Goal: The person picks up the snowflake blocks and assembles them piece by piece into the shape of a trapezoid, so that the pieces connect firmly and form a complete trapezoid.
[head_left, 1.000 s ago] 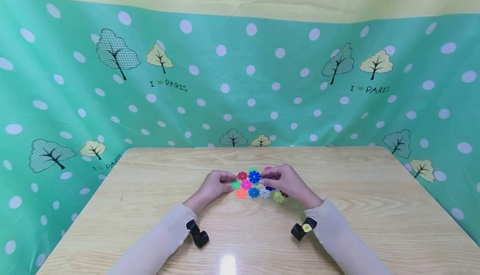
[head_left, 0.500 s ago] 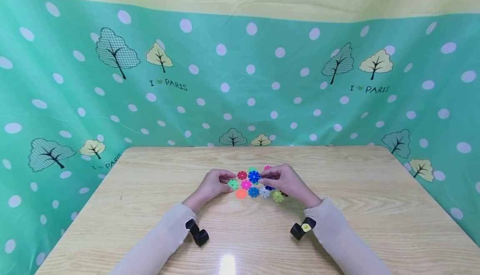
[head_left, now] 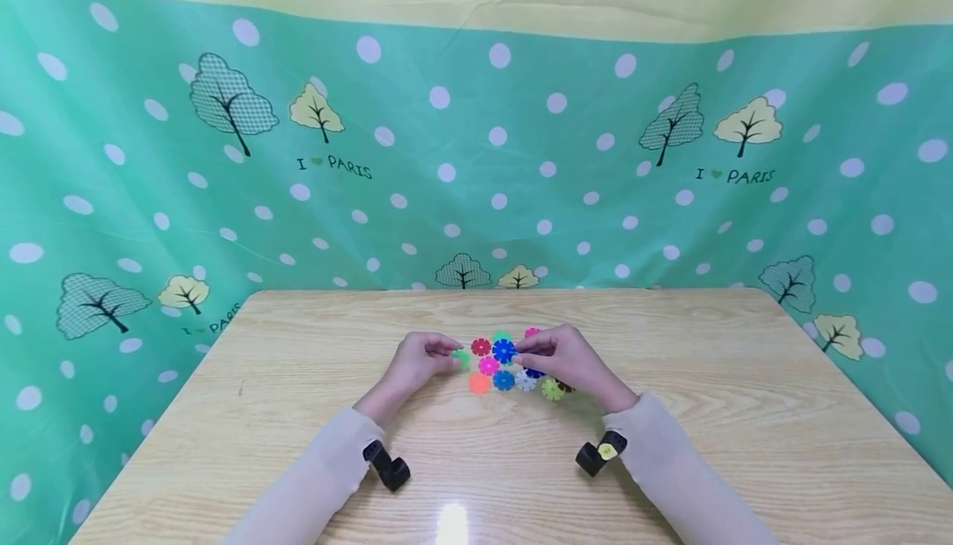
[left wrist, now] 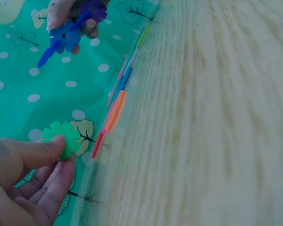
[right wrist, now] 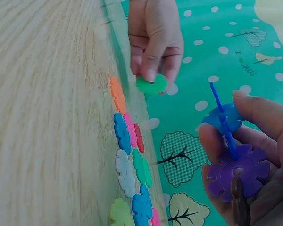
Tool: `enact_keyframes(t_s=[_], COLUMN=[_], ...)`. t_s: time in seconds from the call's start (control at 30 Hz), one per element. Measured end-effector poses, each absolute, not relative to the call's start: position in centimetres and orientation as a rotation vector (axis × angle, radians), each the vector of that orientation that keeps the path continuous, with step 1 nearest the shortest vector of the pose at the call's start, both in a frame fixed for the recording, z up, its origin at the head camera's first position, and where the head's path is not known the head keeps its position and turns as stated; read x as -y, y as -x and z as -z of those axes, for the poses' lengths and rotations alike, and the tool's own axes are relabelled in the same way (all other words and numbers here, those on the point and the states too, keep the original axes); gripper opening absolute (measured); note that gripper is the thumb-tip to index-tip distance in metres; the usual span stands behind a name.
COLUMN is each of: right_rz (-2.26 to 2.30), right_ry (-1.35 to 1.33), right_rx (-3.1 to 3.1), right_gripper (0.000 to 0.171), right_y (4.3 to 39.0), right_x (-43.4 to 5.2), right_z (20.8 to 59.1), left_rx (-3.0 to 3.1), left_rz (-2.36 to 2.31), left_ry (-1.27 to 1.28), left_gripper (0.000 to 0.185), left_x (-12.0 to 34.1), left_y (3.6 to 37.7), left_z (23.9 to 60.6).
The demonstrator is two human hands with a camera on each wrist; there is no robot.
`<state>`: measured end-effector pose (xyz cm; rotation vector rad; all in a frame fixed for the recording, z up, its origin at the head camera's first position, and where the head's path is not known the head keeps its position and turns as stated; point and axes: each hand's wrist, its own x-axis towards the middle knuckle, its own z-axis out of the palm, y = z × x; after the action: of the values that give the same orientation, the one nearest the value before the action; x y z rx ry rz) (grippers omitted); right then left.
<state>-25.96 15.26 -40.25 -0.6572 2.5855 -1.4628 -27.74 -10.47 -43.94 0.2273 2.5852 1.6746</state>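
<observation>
A green notched plastic disc (head_left: 461, 358) is pinched between thumb and fingers of my left hand (head_left: 414, 360), just left of the loose discs. In the left wrist view this green disc (left wrist: 62, 138) is raised off the table. My right hand (head_left: 563, 356) grips a chain of interlocked discs. The right wrist view shows its light blue disc (right wrist: 229, 117), a darker blue one edge-on, a purple disc (right wrist: 247, 172) and a brown disc (right wrist: 239, 200) slotted together. The two hands' pieces are apart.
Loose discs lie flat between and below the hands: red (head_left: 481, 347), pink (head_left: 488, 365), orange (head_left: 480, 384), blue (head_left: 503, 380), white (head_left: 525, 380) and yellow-green (head_left: 553, 390). The wooden table (head_left: 313, 446) ends at a green patterned curtain (head_left: 499, 222).
My left hand has picked the green disc up from beside the pink and orange ones and drawn it slightly left and upward. The right hand keeps its place with the joined discs.
</observation>
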Motion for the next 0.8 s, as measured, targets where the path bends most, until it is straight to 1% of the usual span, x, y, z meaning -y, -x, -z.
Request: enact_keyframes(t_s=[0.3, 0.43, 0.67, 0.8], right_rz=[1.471, 1.464, 1.460, 1.467], right_ry=[0.634, 0.615, 0.573, 0.564], right_rx=[-2.608, -2.619, -2.637, -2.636], right_gripper=[0.023, 0.027, 0.028, 0.030], right_y=[25.8, 25.8, 25.9, 26.0], right_x=[-15.2, -15.2, -15.1, -15.1], right_z=[40.2, 40.1, 40.2, 40.4], left_rx=[-2.463, -2.438, -2.412, -2.426], left_rz=[-1.903, -1.989, -2.048, -2.043], left_ry=[-0.341, -0.324, -0.277, -0.308], left_gripper=[0.017, 0.017, 0.016, 0.015], left_x=[9.0, 8.2, 7.5, 7.1], left_y=[26.1, 25.7, 25.2, 24.4], left_z=[42.3, 42.0, 41.7, 40.5])
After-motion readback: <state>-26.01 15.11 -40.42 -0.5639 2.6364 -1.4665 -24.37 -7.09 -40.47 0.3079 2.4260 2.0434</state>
